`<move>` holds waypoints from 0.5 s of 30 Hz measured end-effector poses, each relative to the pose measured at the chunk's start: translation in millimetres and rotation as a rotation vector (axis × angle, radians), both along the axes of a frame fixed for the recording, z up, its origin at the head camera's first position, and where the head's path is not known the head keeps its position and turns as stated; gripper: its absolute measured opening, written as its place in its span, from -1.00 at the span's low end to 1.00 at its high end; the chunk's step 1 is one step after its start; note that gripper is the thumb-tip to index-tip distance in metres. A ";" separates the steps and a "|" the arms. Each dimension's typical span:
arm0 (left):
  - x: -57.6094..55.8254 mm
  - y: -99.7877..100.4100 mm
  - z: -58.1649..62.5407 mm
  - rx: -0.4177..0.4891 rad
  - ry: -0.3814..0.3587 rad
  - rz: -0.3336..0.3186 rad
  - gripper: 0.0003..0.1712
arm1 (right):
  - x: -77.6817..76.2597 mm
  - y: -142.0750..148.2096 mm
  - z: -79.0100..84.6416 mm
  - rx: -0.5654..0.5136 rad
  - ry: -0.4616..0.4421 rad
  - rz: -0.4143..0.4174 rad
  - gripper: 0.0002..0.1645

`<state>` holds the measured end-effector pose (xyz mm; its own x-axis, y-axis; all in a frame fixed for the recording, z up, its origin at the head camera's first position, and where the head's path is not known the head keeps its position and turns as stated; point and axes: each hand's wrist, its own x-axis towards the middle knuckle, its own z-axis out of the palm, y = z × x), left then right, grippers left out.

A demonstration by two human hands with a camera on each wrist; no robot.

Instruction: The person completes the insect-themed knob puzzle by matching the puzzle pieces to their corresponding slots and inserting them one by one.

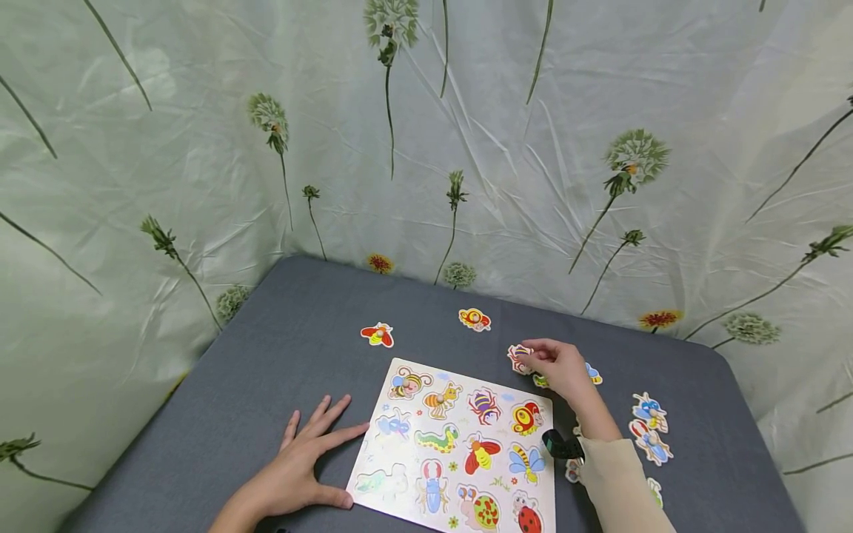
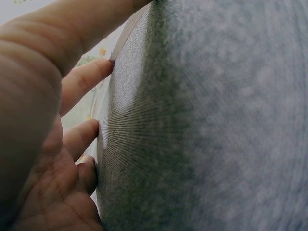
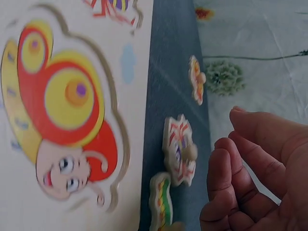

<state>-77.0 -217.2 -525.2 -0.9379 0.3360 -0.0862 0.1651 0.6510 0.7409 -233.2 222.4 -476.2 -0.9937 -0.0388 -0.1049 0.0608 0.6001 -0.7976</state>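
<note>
A wooden insect puzzle board point(image 1: 400, 455) lies on the dark cloth. My left hand point(image 1: 296, 466) rests beside it with fingers spread, thumb and index finger touching its left edge. At the board's far right corner, my right hand point(image 1: 558, 368) hovers by a knobbed spider piece point(image 3: 180, 151), fingers bent loosely. The right wrist view shows a gap between those fingertips and the spider. Next to the spider lies a caterpillar piece point(image 3: 161, 202). A bee piece point(image 1: 407, 383) and an orange-striped insect piece point(image 1: 442, 400), both knobbed, sit in the board's top row.
Past the board lie a red firefly piece point(image 1: 378, 334) and a butterfly piece point(image 1: 474, 320). Right of my right forearm are a blue fly piece point(image 1: 649, 412) and a stag beetle piece point(image 1: 651, 442). A floral curtain point(image 1: 426, 222) hangs behind the table.
</note>
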 end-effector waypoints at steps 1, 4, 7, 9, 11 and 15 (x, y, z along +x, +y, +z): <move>0.0 0.1 -0.1 0.000 0.001 0.000 0.17 | -0.8 1.0 -0.6 0.007 -0.007 -0.005 -0.58; 0.1 0.1 -0.2 -0.001 0.002 -0.001 0.17 | -3.1 4.0 -3.4 0.031 -0.032 -0.016 -0.58; 0.0 0.0 -0.1 0.000 0.003 -0.001 0.17 | -5.6 6.1 -6.6 0.050 -0.056 -0.029 -0.58; 0.0 -0.1 0.0 0.001 0.005 -0.001 0.18 | -7.5 7.0 -8.6 0.059 -0.068 -0.038 -0.59; 0.0 -0.1 0.3 0.001 0.007 -0.002 0.17 | -9.7 8.2 -10.5 0.068 -0.070 -0.040 -0.61; 0.2 0.2 0.6 0.001 0.009 -0.003 0.17 | -13.4 9.8 -12.3 0.094 -0.065 -0.038 -0.64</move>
<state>-76.8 -217.1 -524.5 -0.9376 0.3391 -0.0769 0.1741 0.6493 0.7403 -246.6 232.1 -488.5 -0.9854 0.0119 -0.1701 0.1343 0.6686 -0.7314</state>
